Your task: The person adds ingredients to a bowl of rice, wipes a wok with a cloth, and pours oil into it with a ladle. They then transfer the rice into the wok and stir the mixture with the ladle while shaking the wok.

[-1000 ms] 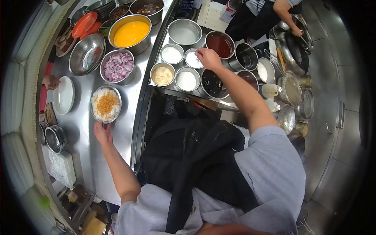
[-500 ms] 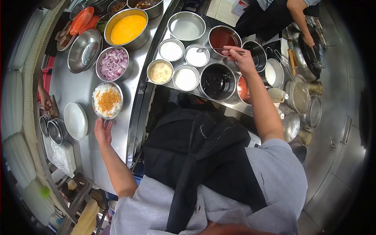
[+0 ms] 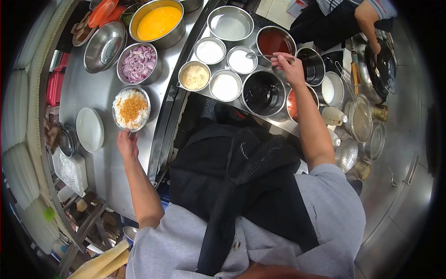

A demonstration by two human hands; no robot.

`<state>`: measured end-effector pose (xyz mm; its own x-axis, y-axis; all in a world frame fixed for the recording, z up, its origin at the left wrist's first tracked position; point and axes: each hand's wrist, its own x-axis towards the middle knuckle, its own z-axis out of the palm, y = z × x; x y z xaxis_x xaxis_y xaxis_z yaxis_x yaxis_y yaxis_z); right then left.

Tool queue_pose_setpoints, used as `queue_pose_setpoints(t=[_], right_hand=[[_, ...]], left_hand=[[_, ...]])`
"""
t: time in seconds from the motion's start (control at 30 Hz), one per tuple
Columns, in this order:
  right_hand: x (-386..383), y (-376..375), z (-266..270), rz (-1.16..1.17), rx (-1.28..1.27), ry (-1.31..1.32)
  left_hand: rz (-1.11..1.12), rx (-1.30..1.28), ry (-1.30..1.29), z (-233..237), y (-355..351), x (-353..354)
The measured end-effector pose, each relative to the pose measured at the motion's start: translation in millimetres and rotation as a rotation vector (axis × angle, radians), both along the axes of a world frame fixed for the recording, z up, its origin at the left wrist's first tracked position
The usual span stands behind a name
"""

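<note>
My left hand [image 3: 127, 143] is at the near edge of a metal bowl [image 3: 147, 115] of white rice topped with orange crumbs, its fingers closed on the rim. A metal spoon [image 3: 261, 56] is in my right hand [image 3: 290, 68], pinched by the handle. The spoon's head hovers by the right edge of a tub of white powder [image 3: 241, 61]; whether anything lies in it I cannot make out. Below my right hand stands a pot of dark liquid [image 3: 263, 93]. A pot of red-brown sauce [image 3: 275, 43] is just beyond the spoon.
Sliced onions [image 3: 138, 63], a pot of yellow liquid [image 3: 159, 23] and white plates [image 3: 89, 129] stand on the left counter. Another person's hand [image 3: 52, 136] is by stacked metal bowls [image 3: 68, 141]. At upper right another person's arm [image 3: 367, 23] reaches to a wok [image 3: 381, 65].
The camera view has shifted. My left fingers have closed on the bowl's rim. The spoon has moved slightly right over the powder tub. At left, the other person's hand has come to the stacked bowls.
</note>
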<state>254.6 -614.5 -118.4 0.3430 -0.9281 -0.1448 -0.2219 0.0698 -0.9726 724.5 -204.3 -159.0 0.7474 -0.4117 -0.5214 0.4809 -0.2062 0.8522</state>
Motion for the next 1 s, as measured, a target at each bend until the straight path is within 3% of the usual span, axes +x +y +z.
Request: queue_pose_setpoints(t=[0.27,0.67,1.0], right_hand=[[29.0,-8.7,-38.7,-0.066,-0.106,0.131],[36.5,-10.4,-60.2,-0.114,0.148,-0.092],[18.2,8.7,-8.8,-0.140,0.154,-0.194]], left_hand=[[-0.057,0.006,-0.067,16.2,-23.4,-61.0],[-0.347,-0.023,-0.068,19.1,-86.5,-94.5],[-0.387,-0.070,-0.048,34.1,-123.3,-112.6]])
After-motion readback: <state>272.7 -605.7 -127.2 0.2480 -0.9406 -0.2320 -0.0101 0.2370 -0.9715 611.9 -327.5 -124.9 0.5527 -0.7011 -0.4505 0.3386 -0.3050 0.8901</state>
